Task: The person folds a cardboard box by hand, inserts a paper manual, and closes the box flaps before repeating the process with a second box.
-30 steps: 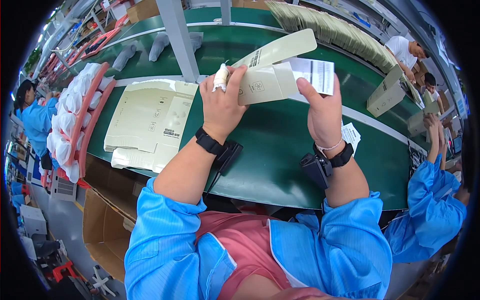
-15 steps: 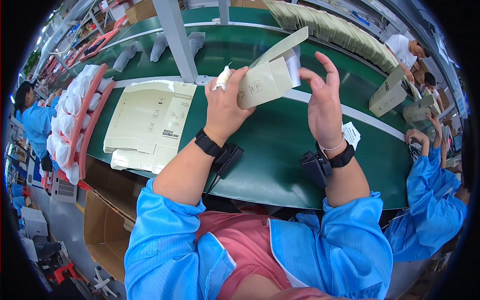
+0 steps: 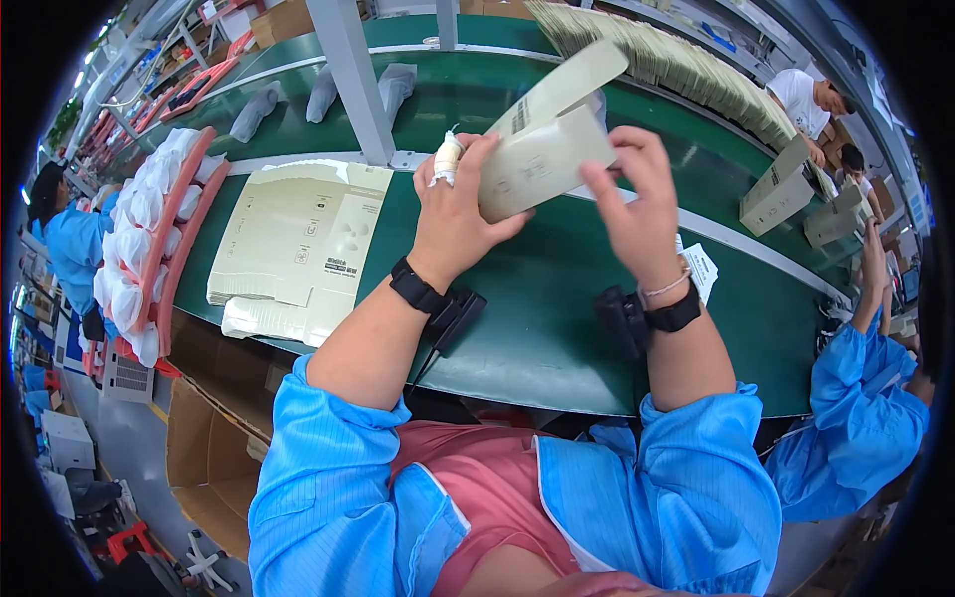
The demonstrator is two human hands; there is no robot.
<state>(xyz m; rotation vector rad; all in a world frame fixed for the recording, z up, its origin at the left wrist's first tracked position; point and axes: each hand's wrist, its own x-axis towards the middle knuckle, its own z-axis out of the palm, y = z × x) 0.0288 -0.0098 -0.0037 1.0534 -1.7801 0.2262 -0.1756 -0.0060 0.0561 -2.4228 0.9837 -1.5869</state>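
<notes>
A cream cardboard box (image 3: 542, 159) is raised above the green bench, its long lid flap standing up at the far side. My left hand (image 3: 453, 204) grips its left end, thumb along the lower edge, with a white wrapping round one finger. At the box's right end is my right hand (image 3: 637, 189), thumb on the front panel and fingers bent round the edge, slightly blurred. Left of my left forearm lies a stack of flat cream box blanks (image 3: 293, 239). A small white printed sheet (image 3: 700, 267) rests beside my right wrist.
A grey metal post (image 3: 350, 80) rises behind the blanks. Several wrapped grey items (image 3: 396, 88) lie on the green belt beyond the rail. Red trays of white-wrapped items (image 3: 149, 234) stand at left, an open carton (image 3: 209, 458) below. Co-workers sit left and right.
My right hand has moved in from beside the box onto its right end, its fingers curling. The box has tilted a little. At right, a co-worker's arm has reached farther up.
</notes>
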